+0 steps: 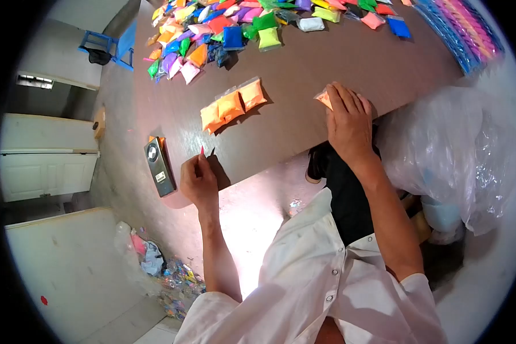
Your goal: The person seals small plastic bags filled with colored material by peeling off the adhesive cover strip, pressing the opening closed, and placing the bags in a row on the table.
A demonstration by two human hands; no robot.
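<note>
My left hand [199,179] is closed in a pinch near the table's front edge, with a small pink pointed thing [202,150] standing up from its fingers. My right hand [348,117] presses down on a salmon-pink packet [324,98] at the right of the table; the packet's ends show past the fingers. Between and beyond the hands, three orange packets [230,108] lie side by side in a slanting row. Left of my left hand lies a dark phone-like device [159,166], with a bit of orange showing at its far end.
Many coloured packets [233,38] are heaped along the far side of the brown table [292,74]. Blue and pink packaging strips [458,28] lie at the far right. Clear plastic bags [458,143] bulge beside the right edge. Scraps [180,281] litter the floor; a blue chair [120,46] stands far left.
</note>
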